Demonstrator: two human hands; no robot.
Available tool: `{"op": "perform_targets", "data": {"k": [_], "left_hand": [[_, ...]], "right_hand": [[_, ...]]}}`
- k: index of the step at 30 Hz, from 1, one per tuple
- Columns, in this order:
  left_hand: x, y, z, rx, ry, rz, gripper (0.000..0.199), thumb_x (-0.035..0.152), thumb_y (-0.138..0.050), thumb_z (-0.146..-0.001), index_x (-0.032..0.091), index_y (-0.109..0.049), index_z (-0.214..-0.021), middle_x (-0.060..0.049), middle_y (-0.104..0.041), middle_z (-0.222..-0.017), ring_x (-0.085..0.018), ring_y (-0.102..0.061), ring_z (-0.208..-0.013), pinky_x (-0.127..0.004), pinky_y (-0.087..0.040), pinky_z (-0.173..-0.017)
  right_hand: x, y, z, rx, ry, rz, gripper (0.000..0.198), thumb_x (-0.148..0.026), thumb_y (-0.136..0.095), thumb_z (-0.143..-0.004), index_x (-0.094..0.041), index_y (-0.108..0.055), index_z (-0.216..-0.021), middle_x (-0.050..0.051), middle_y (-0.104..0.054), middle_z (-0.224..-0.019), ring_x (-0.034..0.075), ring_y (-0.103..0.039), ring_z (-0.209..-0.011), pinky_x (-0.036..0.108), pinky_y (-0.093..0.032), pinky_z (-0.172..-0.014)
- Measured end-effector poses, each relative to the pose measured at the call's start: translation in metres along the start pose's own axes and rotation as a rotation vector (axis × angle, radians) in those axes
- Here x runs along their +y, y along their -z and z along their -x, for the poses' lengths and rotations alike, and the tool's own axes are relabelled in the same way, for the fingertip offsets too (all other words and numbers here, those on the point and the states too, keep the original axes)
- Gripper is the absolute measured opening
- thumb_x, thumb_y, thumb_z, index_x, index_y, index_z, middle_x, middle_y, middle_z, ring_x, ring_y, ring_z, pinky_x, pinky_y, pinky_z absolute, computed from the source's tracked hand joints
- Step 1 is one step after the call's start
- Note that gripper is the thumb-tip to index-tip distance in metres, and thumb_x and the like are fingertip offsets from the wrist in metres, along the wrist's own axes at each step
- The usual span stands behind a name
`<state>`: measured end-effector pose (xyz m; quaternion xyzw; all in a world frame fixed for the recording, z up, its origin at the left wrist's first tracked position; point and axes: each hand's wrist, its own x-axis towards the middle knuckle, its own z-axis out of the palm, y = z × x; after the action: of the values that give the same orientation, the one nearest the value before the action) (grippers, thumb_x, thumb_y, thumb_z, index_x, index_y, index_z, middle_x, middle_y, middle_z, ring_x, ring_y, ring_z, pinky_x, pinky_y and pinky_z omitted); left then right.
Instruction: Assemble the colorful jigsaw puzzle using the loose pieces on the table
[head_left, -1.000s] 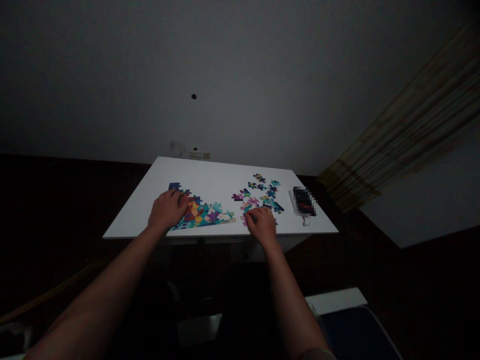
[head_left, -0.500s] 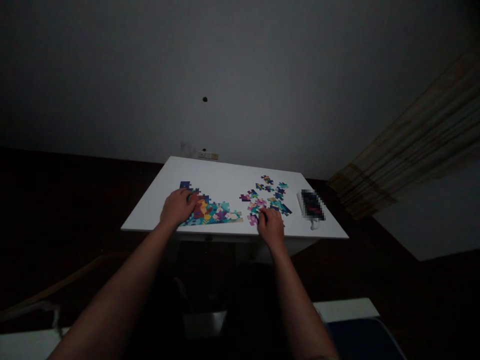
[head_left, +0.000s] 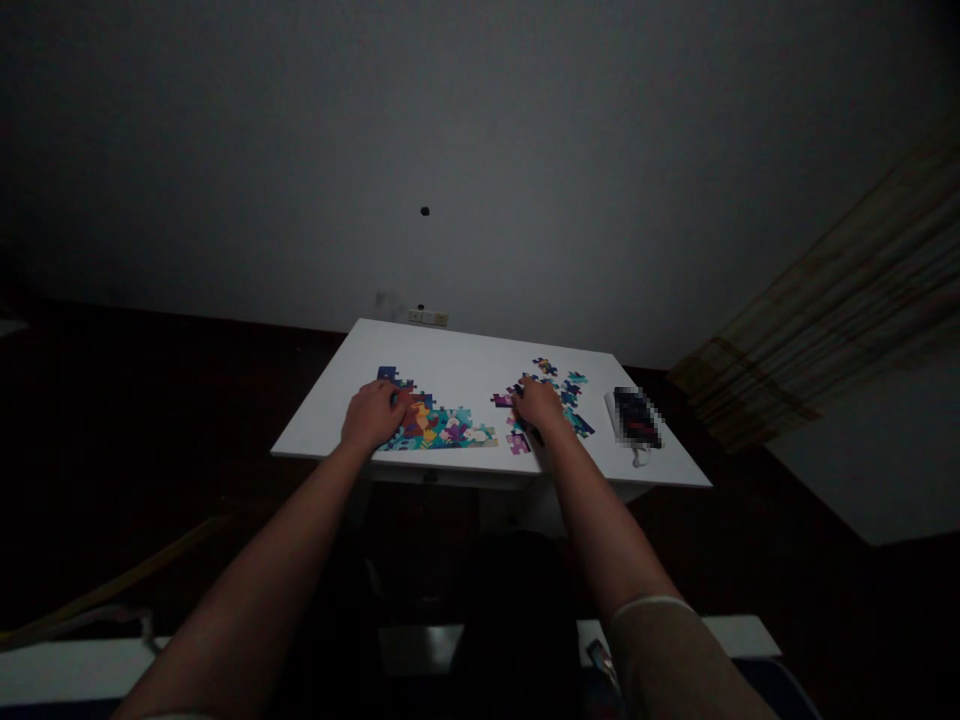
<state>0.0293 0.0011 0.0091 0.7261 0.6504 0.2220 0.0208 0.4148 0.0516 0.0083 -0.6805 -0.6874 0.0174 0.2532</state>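
A partly joined jigsaw puzzle (head_left: 442, 428) with a colourful picture lies near the front edge of the white table. My left hand (head_left: 373, 413) rests flat on its left part, fingers stretched out, and covers some of the picture. To the right is a loose group of puzzle pieces (head_left: 574, 397). Over them is my right hand (head_left: 538, 402), its fingers bent down and together beside a purple piece (head_left: 502, 401). Whatever is under those fingertips is hidden. A pink piece (head_left: 517, 442) lies just in front of that hand.
A dark, pixel-blurred object (head_left: 637, 417) lies at the right of the table (head_left: 450, 350), with a white strap by it. Behind stands a grey wall with a socket strip (head_left: 428, 318). A striped curtain (head_left: 750, 380) hangs at the right.
My right hand has moved away from me, from the near loose pieces to those farther back beside the purple piece. My left hand stays on the puzzle. The view has shifted slightly.
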Motion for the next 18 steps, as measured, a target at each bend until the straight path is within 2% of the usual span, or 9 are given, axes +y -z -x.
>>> {"op": "perform_targets", "data": {"k": [3, 6, 9, 12, 18], "left_hand": [[0.001, 0.001, 0.001, 0.005, -0.003, 0.01, 0.044, 0.053, -0.052, -0.113, 0.024, -0.084, -0.12, -0.015, -0.082, -0.132, -0.034, -0.073, -0.125, -0.048, -0.058, -0.109], [0.001, 0.001, 0.001, 0.006, 0.004, 0.013, 0.045, 0.054, -0.053, -0.113, 0.022, -0.084, -0.12, -0.016, -0.081, -0.133, -0.036, -0.072, -0.125, -0.05, -0.058, -0.109], [0.001, 0.001, 0.001, -0.001, 0.01, 0.017, 0.047, 0.055, -0.052, -0.113, 0.02, -0.083, -0.123, -0.018, -0.08, -0.134, -0.037, -0.072, -0.126, -0.05, -0.058, -0.109], [0.001, 0.0, 0.0, -0.008, 0.002, 0.018, 0.047, 0.052, -0.051, -0.113, 0.02, -0.084, -0.124, -0.019, -0.08, -0.135, -0.037, -0.072, -0.126, -0.05, -0.058, -0.11], [-0.001, -0.002, -0.001, -0.002, -0.008, -0.021, 0.043, 0.049, -0.052, -0.112, 0.023, -0.084, -0.124, -0.017, -0.08, -0.138, -0.036, -0.073, -0.126, -0.05, -0.059, -0.108]], "right_hand": [[-0.003, -0.007, -0.015, -0.037, -0.018, -0.054, 0.019, -0.036, -0.09, -0.088, -0.023, -0.085, -0.1, 0.02, -0.086, -0.098, 0.039, -0.08, -0.11, 0.049, -0.058, -0.101], [-0.006, -0.006, -0.02, -0.044, -0.122, -0.151, 0.023, -0.033, -0.093, -0.081, -0.022, -0.082, -0.099, 0.022, -0.085, -0.104, 0.04, -0.081, -0.111, 0.051, -0.059, -0.102], [-0.003, 0.003, -0.02, -0.02, -0.21, -0.304, 0.023, -0.031, -0.089, -0.079, -0.023, -0.081, -0.099, 0.016, -0.084, -0.103, 0.035, -0.081, -0.104, 0.048, -0.061, -0.097], [0.011, 0.015, -0.007, 0.093, -0.255, -0.512, 0.025, -0.041, -0.083, -0.082, -0.022, -0.08, -0.099, 0.01, -0.082, -0.097, 0.03, -0.077, -0.091, 0.044, -0.062, -0.086], [0.055, 0.039, 0.057, 0.461, -0.372, -0.678, 0.063, -0.068, -0.081, -0.077, -0.018, -0.077, -0.114, 0.002, -0.068, -0.082, 0.022, -0.061, -0.073, 0.036, -0.052, -0.069]]}}
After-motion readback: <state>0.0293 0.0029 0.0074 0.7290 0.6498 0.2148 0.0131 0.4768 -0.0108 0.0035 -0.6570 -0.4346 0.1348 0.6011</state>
